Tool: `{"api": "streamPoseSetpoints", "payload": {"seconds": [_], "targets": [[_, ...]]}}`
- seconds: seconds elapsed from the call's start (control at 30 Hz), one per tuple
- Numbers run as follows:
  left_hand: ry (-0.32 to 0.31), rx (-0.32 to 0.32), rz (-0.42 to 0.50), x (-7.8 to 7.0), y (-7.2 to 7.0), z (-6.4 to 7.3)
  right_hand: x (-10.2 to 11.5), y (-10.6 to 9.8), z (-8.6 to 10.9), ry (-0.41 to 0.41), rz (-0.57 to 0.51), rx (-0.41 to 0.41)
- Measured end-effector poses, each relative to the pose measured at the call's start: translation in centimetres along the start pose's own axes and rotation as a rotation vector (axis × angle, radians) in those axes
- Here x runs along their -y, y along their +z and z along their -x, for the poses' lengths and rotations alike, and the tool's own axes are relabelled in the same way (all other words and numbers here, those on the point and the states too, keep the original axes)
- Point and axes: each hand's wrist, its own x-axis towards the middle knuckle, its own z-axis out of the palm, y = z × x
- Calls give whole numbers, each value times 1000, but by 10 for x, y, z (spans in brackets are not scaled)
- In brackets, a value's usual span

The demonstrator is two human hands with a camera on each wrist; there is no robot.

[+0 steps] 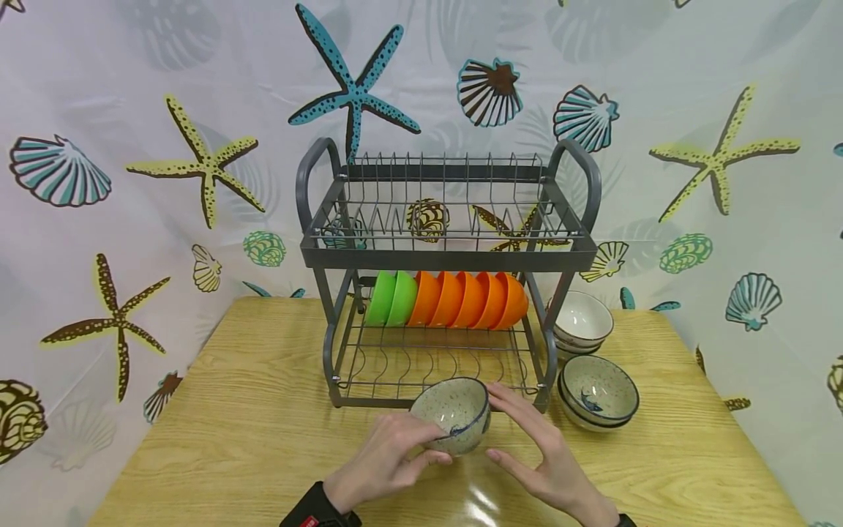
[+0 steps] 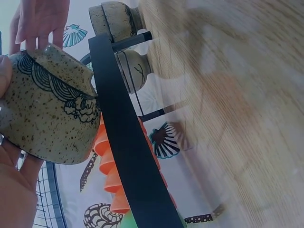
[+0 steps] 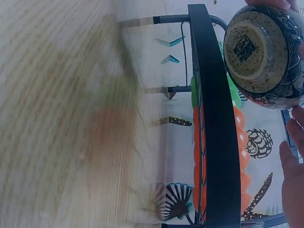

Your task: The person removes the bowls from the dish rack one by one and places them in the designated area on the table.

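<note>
"Where is the speckled ceramic bowl [image 1: 456,402]?"

"Above the table [image 1: 224,410], tipped, in front of the dish rack's [image 1: 448,260] lower tier. The left hand [image 1: 388,454] grips its near-left side between thumb and fingers. The right hand [image 1: 549,461] is spread wide, with fingertips at the far-right rim and no real grip."

"So what might go wrong?"

"I'd worry about a slip: one hand seems to take most of the weight, and glaze can be slick. The bowl could also chip on the rack's front rail [image 1: 378,402] if pushed forward carelessly. Whether they touch, I can't tell."

"Anything the head view misses?"

"The right wrist view shows the base, with a dark square mark [image 3: 244,47] inside the foot ring [image 3: 260,52]. The left wrist view shows a wave pattern [image 2: 45,78] along the outer wall. Only from the head do you see into the bowl, where there's a small blue motif [image 1: 456,431]."
</note>
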Motion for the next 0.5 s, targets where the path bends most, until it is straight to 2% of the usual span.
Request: {"api": "streamPoseSetpoints", "payload": {"seconds": [0.13,0.3,0.5], "targets": [[64,24,-38,-1,0,-2,0,1,-1,-38,-10,20],[102,50,-73,-4,3,-3,-1,5,-4,-113,-15,57],[157,66,-118,-5,7,-3,4,5,-10,-203,32,92]]}}
